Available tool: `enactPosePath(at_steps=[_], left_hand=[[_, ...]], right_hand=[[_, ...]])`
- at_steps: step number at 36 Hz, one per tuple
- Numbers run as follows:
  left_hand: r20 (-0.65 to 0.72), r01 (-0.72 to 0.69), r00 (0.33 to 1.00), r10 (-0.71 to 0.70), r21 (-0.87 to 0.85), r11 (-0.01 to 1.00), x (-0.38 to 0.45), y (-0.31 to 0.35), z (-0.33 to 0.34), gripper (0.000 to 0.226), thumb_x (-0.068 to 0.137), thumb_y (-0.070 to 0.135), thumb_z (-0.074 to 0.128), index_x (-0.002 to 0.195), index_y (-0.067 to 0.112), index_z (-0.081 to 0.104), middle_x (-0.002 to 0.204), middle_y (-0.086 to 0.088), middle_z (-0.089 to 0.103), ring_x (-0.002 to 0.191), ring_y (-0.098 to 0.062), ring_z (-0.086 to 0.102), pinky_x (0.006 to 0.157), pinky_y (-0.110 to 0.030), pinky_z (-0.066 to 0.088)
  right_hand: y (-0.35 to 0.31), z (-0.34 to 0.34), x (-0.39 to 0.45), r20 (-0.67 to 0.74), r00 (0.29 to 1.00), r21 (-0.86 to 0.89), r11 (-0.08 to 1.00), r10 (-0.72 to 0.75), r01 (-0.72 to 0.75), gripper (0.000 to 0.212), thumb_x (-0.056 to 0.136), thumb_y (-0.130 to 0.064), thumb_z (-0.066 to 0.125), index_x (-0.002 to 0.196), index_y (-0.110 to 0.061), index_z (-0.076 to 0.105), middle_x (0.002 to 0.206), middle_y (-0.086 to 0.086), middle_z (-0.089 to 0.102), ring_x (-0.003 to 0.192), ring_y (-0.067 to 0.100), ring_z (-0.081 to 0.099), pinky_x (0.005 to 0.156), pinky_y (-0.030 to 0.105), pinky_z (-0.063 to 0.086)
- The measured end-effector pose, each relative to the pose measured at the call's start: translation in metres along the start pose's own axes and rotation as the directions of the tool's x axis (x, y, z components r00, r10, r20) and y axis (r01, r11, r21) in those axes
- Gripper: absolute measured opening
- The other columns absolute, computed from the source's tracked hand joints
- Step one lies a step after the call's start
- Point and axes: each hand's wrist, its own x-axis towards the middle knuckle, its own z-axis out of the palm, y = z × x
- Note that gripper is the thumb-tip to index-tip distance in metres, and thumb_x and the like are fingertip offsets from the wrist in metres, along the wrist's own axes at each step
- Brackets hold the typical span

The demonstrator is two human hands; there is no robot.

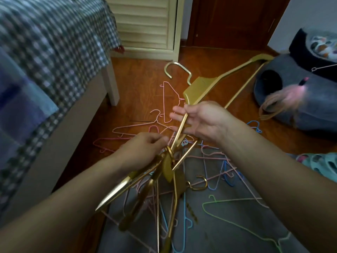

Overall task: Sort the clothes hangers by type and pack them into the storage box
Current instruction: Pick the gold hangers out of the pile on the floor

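Note:
My right hand (200, 121) holds a large gold metal hanger (206, 84) by one arm, lifted above the floor with its hook pointing away from me. My left hand (144, 147) grips a bunch of several gold hangers (145, 187) at their hooks; their bodies hang down toward me. Beneath both hands a tangle of thin wire hangers covers the floor: pink ones (167, 101) farther off, blue ones (228, 172) and a green one (235, 212) closer. No storage box is in view.
A bed with a checked cover (45, 52) fills the left side. A louvred cabinet (145, 24) and a dark door (228, 21) stand at the back. A grey felt pet house (291, 84) sits at the right. A grey rug (237, 234) lies underfoot, with teal slippers (321, 163) nearby.

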Motion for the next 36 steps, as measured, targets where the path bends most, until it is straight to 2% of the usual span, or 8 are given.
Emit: enactPosePath(at_steps=[2,6,14,18,23,29,33,36], left_hand=[[0.027,0.001,1.000,0.000,-0.024,1.000,0.000,-0.004,-0.001,0.039,0.102,0.056,0.046,0.084,0.040,0.077,0.062,0.019,0.061,0.064,-0.003,0.056,0.076,-0.033,0.043],[0.169,-0.062,0.981,0.097,-0.203,0.977,-0.005,-0.003,0.000,0.052,0.105,0.041,0.045,0.061,0.040,0.073,0.057,0.019,0.056,0.056,0.004,0.051,0.069,-0.023,0.042],[0.154,-0.037,0.983,0.095,-0.342,0.939,-0.006,-0.002,0.011,0.031,0.101,0.039,0.054,0.099,0.019,0.078,0.073,0.020,0.069,0.055,0.010,0.053,0.069,-0.027,0.035],[0.162,-0.027,0.983,0.085,-0.332,0.943,-0.009,0.001,0.013,0.030,0.102,0.038,0.053,0.101,0.017,0.075,0.062,0.025,0.061,0.053,0.012,0.052,0.072,-0.030,0.033],[0.152,-0.005,0.985,0.075,-0.419,0.908,-0.011,0.006,0.024,0.023,0.096,0.037,0.064,0.077,0.025,0.065,0.077,0.019,0.067,0.056,0.004,0.051,0.072,-0.032,0.035],[0.071,-0.024,0.996,0.062,-0.445,0.895,-0.010,0.009,0.036,0.026,0.092,0.043,0.068,0.093,0.018,0.068,0.083,0.006,0.068,0.075,-0.009,0.054,0.078,-0.035,0.041],[0.065,-0.069,0.992,0.109,-0.447,0.892,-0.008,0.018,0.039,0.024,0.102,0.032,0.058,0.106,0.014,0.072,0.085,0.005,0.065,0.076,-0.005,0.059,0.069,-0.024,0.047],[0.079,-0.042,0.994,0.078,-0.382,0.923,-0.007,0.019,0.034,0.026,0.105,0.030,0.054,0.113,0.023,0.077,0.096,-0.003,0.073,0.084,-0.022,0.066,0.082,-0.034,0.054]], right_hand=[[-0.004,0.000,-0.002,0.015,1.000,0.007,1.000,0.007,-0.007,0.025,0.101,0.000,0.047,0.126,-0.001,0.047,0.118,0.017,0.070,0.098,0.031,0.074,0.084,0.059,0.058],[-0.011,-0.001,-0.006,0.029,1.000,0.008,1.000,0.007,-0.007,0.029,0.100,0.000,0.049,0.129,0.001,0.048,0.118,0.017,0.070,0.091,0.029,0.075,0.070,0.051,0.062],[-0.005,0.009,-0.011,0.018,0.995,-0.122,0.988,0.098,-0.095,0.014,0.102,-0.003,0.046,0.114,-0.003,0.053,0.116,0.011,0.068,0.105,0.029,0.071,0.075,0.058,0.056],[-0.008,0.010,-0.013,-0.025,0.990,-0.159,0.977,0.138,-0.141,0.012,0.103,-0.001,0.042,0.108,-0.003,0.053,0.121,0.012,0.066,0.108,0.030,0.067,0.087,0.064,0.051],[-0.006,0.012,-0.015,-0.047,0.987,-0.253,0.954,0.156,-0.163,0.010,0.102,0.000,0.046,0.098,-0.004,0.054,0.119,0.009,0.065,0.116,0.029,0.063,0.094,0.066,0.047],[0.020,0.017,0.003,-0.259,0.966,-0.434,0.893,0.006,-0.122,0.017,0.095,-0.008,0.062,0.111,-0.008,0.066,0.105,0.006,0.070,0.095,0.021,0.070,0.092,0.054,0.054],[0.027,0.014,0.005,-0.281,0.959,-0.329,0.937,0.022,-0.117,0.018,0.095,-0.004,0.061,0.113,-0.002,0.065,0.107,0.012,0.070,0.094,0.025,0.070,0.087,0.053,0.058],[0.026,0.009,0.000,-0.187,0.979,-0.191,0.975,0.079,-0.115,0.021,0.100,-0.002,0.053,0.120,0.002,0.060,0.114,0.014,0.068,0.092,0.022,0.070,0.088,0.056,0.056]])
